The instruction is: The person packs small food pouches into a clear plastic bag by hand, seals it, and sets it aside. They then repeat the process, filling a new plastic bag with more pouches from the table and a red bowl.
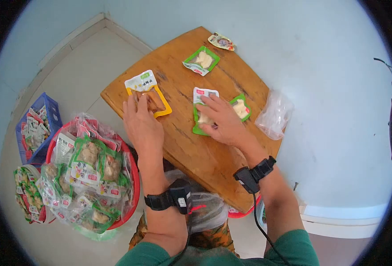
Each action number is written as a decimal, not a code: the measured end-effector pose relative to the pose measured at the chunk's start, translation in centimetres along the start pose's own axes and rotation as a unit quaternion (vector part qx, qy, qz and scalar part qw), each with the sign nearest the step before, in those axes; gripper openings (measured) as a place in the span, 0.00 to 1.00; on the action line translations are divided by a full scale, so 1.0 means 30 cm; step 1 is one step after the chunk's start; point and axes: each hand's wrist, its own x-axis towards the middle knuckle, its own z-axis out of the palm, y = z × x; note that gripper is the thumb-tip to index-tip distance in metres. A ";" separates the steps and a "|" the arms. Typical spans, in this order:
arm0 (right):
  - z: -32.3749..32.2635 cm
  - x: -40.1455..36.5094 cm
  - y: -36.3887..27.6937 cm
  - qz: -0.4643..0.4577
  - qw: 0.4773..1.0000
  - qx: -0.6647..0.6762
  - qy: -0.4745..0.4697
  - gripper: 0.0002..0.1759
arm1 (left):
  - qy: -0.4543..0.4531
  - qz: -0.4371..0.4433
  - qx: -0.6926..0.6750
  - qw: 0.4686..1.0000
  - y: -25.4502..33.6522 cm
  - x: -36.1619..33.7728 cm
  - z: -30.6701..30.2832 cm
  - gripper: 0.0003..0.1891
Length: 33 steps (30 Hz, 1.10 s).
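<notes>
On the wooden table, my left hand (143, 126) lies with fingers stretched over the lower part of a yellow-edged food packet (162, 103). That packet has a white top and a clear window with brown food inside. My right hand (226, 122) rests with fingers and thumb apart over a green-edged food packet (199, 94), partly hiding it. Just beyond that hand, a second green-edged packet (241, 109) with pale food lies close by, partly covered. Farther back sits another green-edged packet (201, 60), untouched.
A small packet (221, 41) lies at the table's (182, 150) far edge. A clear plastic bag (276, 114) hangs over the right edge by the wall. At left, a red basin (136, 177) holds several bagged packets, beside a blue crate (54, 113) of small packets.
</notes>
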 end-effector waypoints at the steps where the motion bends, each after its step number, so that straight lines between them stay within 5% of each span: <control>1: -0.010 -0.008 0.018 0.007 1.000 0.002 0.002 0.29 | -0.010 -0.006 -0.007 1.000 0.004 0.001 -0.002 0.23; 5: -0.024 0.080 0.092 0.069 0.990 0.109 0.049 0.26 | -0.001 -0.004 0.019 1.000 0.015 -0.001 0.003 0.23; 10: 0.049 0.325 0.106 0.061 0.954 -0.096 0.277 0.17 | -0.018 0.000 -0.013 1.000 0.002 0.007 0.000 0.24; 17: 0.104 0.380 0.201 0.091 0.976 -0.121 0.154 0.06 | -0.023 0.023 -0.019 0.999 0.003 -0.010 -0.008 0.35; 19: 0.075 0.328 0.189 0.017 0.984 -0.101 0.144 0.04 | -0.048 0.017 -0.020 0.998 0.007 -0.009 -0.011 0.37; 24: 0.038 0.117 0.147 -0.049 0.987 -0.034 0.149 0.10 | -0.058 0.030 -0.027 0.997 0.007 -0.007 0.012 0.37; 27: 0.006 0.011 0.121 0.018 0.999 -0.014 0.024 0.17 | -0.067 0.035 -0.038 0.996 0.019 -0.006 0.018 0.35; 33: -0.108 -0.136 -0.035 0.082 0.984 0.066 0.142 0.18 | -0.067 0.061 -0.066 0.994 0.005 -0.001 0.047 0.33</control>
